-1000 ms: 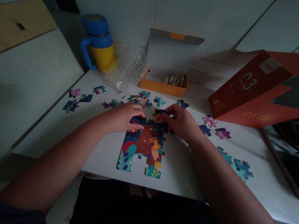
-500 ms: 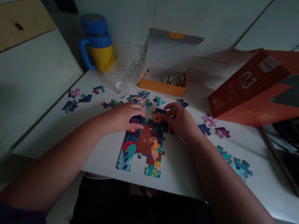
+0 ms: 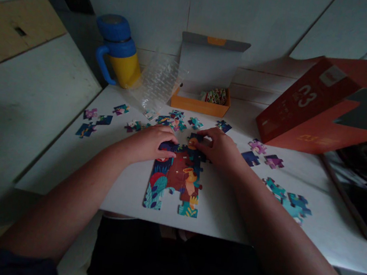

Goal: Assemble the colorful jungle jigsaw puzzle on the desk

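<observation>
A partly joined jigsaw puzzle (image 3: 177, 182) with leaves and a brown figure lies near the front edge of the white table (image 3: 122, 188). My left hand (image 3: 151, 142) rests curled on the puzzle's upper left corner, pressing it down. My right hand (image 3: 219, 149) has its fingers closed on a dark piece with an orange spot (image 3: 193, 141) at the puzzle's top edge. Loose pieces (image 3: 175, 120) lie just beyond both hands.
More loose pieces lie at the left (image 3: 96, 119) and right (image 3: 288, 201). An open orange box (image 3: 201, 106) of pieces, a clear plastic bag (image 3: 160, 82) and a blue-and-yellow jug (image 3: 118, 52) stand at the back. A large red box (image 3: 326, 106) lies at the right.
My right hand has slid slightly left and lower with the piece against the puzzle's top edge. The left hand stays put.
</observation>
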### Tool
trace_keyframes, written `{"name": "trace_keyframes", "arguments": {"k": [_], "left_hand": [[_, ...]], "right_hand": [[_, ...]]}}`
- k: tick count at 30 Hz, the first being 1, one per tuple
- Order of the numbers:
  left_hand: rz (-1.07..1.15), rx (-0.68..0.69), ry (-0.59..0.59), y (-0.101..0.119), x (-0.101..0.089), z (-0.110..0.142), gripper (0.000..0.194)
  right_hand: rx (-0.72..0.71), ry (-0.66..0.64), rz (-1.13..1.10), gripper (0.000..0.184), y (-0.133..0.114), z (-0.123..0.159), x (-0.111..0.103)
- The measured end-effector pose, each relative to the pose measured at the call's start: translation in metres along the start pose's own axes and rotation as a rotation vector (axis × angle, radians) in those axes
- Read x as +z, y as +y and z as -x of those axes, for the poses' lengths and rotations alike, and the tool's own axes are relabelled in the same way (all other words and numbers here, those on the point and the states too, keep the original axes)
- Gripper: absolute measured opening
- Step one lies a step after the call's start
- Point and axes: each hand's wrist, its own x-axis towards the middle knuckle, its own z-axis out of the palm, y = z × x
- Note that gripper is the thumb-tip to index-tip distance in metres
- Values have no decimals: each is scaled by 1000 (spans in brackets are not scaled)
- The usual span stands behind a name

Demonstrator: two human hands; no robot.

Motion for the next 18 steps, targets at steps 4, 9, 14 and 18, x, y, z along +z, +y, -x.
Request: {"name": "trace_keyframes", "arguments": {"k": [4,9,14,18], "left_hand": [[-2,8,6,0,0,0,30],[4,16,13,-2,1,1,30],[1,28,19,-3,2,1,31],[6,31,34,-3,3,1,26]], "right_hand": [[-8,-22,18,38,-1,1,0],[-4,-35,21,39,-5,1,-3],[-25,-48,33,31,-7,0,-3],[-57,-59,53,28,-10,2,-3]]}}
